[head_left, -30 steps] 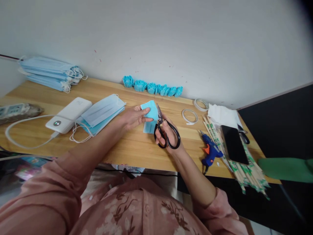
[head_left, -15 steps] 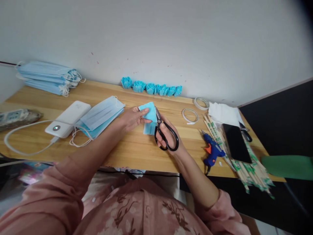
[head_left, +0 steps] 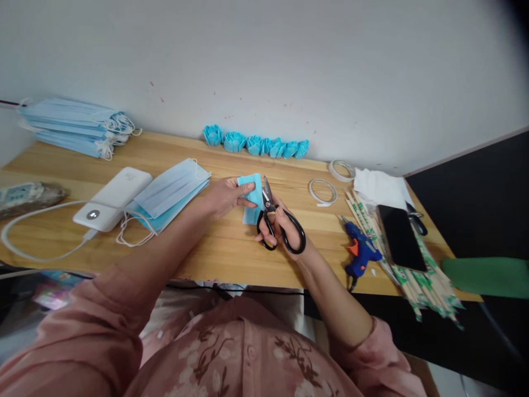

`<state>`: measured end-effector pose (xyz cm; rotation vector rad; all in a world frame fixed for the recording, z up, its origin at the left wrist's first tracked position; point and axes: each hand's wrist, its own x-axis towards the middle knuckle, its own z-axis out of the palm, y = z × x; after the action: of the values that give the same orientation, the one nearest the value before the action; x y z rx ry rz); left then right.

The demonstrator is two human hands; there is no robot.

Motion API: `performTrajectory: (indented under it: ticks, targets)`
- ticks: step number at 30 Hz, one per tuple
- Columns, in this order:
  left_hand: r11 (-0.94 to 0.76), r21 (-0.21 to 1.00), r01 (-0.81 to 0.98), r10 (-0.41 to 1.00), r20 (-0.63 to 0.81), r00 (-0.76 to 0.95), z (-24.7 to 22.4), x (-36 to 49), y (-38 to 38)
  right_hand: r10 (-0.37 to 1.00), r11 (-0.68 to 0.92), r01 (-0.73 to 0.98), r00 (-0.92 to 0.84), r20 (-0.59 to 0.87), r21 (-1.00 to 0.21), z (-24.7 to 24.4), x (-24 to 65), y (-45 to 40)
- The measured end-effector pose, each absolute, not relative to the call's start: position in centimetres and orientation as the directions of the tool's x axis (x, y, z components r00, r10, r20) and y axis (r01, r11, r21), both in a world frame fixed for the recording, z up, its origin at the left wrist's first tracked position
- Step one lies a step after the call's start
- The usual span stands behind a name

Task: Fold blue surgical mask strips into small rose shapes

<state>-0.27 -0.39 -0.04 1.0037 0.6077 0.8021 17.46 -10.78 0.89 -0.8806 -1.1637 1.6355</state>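
Note:
A small piece of light-blue mask fabric (head_left: 254, 184) is pinched between the thumb and fingers of my left hand (head_left: 227, 197). In my right hand (head_left: 288, 226) are black-handled scissors (head_left: 268, 204), their blades parted and pointing up at the right edge of the fabric. Under the held fabric, another blue piece (head_left: 250, 215) shows in part; whether it lies on the table or hangs from my fingers I cannot tell. To the left of my left hand lie a few blue face masks (head_left: 173, 190) with white ear loops.
Blue folded flowers (head_left: 254, 145) line the wall. A mask stack (head_left: 78, 127) and white power bank (head_left: 113, 198) with cable are at left. Tape rolls (head_left: 323, 191), a blue glue gun (head_left: 359, 248), wrapped chopsticks (head_left: 425, 292) and a phone (head_left: 400, 237) are at right.
The scissor blades have spread apart and moved slightly away from the fabric's edge. The held fabric now looks narrower and more upright. The view has shifted slightly.

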Motion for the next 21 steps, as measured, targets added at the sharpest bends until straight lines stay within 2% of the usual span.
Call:
performTrajectory:
  ticks: [5, 21]
  targets:
    - [0.299, 0.920, -0.254, 0.803, -0.099, 0.587, 0.19, 0.02, -0.87, 0.954, -0.126, -0.279, -0.298, -0.039, -0.952, 1.21, 17.25, -10.75]
    - [0.369, 0.888, -0.274, 0.772, -0.128, 0.623, 0.36, -0.03, -1.00, 0.991, -0.044, -0.296, -0.131, -0.005, -0.954, 0.97, 16.89, -10.90]
